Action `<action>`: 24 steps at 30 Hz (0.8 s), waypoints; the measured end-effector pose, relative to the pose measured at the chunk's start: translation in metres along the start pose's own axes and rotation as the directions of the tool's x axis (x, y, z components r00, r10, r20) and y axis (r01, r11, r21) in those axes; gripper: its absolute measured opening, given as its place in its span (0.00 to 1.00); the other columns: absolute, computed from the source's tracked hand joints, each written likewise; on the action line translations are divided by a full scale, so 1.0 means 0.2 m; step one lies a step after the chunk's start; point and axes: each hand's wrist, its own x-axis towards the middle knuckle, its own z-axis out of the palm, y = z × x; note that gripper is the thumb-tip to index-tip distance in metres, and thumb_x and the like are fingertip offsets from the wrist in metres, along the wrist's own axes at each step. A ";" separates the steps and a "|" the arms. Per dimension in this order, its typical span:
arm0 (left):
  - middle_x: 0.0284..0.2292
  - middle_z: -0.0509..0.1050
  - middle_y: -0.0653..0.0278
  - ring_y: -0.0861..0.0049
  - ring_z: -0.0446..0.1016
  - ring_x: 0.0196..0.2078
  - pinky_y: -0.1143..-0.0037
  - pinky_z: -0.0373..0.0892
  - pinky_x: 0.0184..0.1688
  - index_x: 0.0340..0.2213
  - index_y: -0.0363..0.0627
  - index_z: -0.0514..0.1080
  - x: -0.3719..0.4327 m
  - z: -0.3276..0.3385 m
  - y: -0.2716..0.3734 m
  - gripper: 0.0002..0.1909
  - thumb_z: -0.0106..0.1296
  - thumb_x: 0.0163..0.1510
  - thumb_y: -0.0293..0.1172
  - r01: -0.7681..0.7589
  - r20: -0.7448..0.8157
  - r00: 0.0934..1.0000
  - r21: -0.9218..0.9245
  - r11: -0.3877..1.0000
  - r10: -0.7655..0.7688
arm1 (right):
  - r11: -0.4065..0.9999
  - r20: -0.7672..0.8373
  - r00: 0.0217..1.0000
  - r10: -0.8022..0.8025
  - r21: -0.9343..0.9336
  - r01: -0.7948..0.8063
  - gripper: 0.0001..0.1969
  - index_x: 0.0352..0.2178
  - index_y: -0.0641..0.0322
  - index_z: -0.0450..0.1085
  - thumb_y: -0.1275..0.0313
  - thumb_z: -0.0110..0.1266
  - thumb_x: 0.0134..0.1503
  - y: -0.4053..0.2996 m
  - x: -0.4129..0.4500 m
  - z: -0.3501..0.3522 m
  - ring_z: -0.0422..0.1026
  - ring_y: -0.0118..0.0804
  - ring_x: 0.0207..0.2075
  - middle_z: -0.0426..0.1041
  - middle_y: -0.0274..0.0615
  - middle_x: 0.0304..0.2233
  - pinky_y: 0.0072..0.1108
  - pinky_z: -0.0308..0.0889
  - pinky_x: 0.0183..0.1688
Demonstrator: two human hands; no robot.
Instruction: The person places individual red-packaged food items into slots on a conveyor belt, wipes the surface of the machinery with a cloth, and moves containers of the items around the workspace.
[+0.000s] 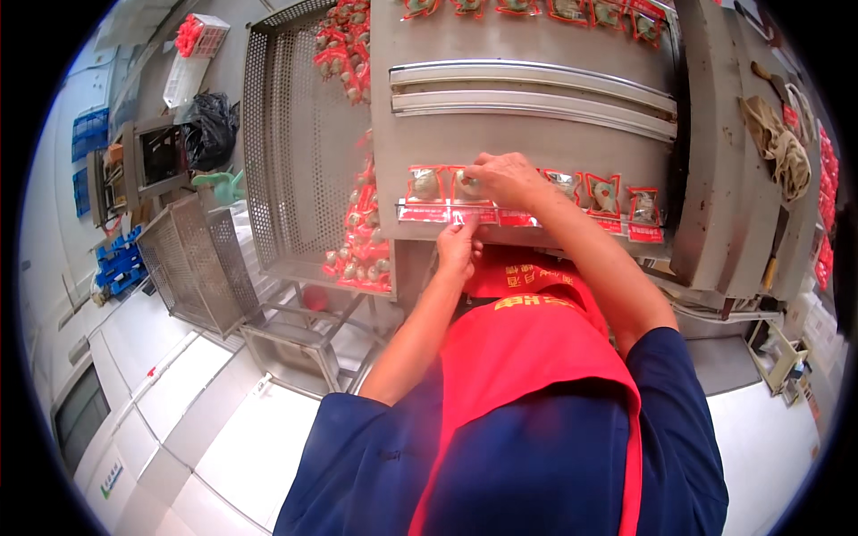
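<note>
A row of small clear-and-red plastic pouches lies along the near edge of a stainless steel work surface (536,144). Each visible pouch holds a greenish-brown lump of what looks like food. My left hand (458,249) pinches the red lower end of the second pouch (466,191) from the left. Over the upper part of that same pouch, my right hand (506,177) is bent with its fingertips on it. The leftmost pouch (425,187) lies flat beside it. To the right of my right hand are more pouches (603,194); my forearm hides part of the row.
Two long metal bars (529,87) cross the surface behind the row. Another row of pouches (516,7) lies at the far edge. On the left, a perforated metal tray (295,147) holds heaped filled pouches (365,248). A cloth (777,147) and a knife (771,80) lie at right.
</note>
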 end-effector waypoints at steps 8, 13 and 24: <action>0.19 0.71 0.71 0.87 0.64 0.14 0.85 0.58 0.14 0.28 0.49 0.70 -0.03 -0.11 0.01 0.13 0.62 0.53 0.40 0.032 0.072 0.997 0.042 0.999 -0.035 | 0.990 -0.084 0.993 0.082 -0.104 -0.091 0.11 0.37 0.54 0.70 0.70 0.53 0.50 -0.19 -0.15 -0.04 0.75 0.48 0.40 0.72 0.44 0.42 0.38 0.71 0.35; 0.25 0.76 0.64 0.86 0.65 0.16 0.84 0.60 0.15 0.31 0.42 0.71 -0.07 -0.16 -0.05 0.15 0.60 0.55 0.41 0.017 0.197 0.978 0.239 0.971 -0.066 | 0.967 -0.414 0.884 0.215 -0.038 -0.253 0.15 0.40 0.54 0.70 0.70 0.55 0.48 0.03 -0.63 0.00 0.71 0.44 0.46 0.72 0.41 0.40 0.35 0.72 0.36; 0.24 0.76 0.62 0.87 0.65 0.15 0.85 0.59 0.14 0.31 0.40 0.72 -0.15 -0.16 -0.27 0.17 0.57 0.56 0.45 -0.055 0.171 0.985 0.383 0.922 -0.013 | 0.642 -0.265 0.619 0.739 -0.003 -0.767 0.14 0.38 0.61 0.67 0.72 0.56 0.48 0.65 -1.34 -0.17 0.75 0.58 0.36 0.74 0.57 0.32 0.44 0.70 0.39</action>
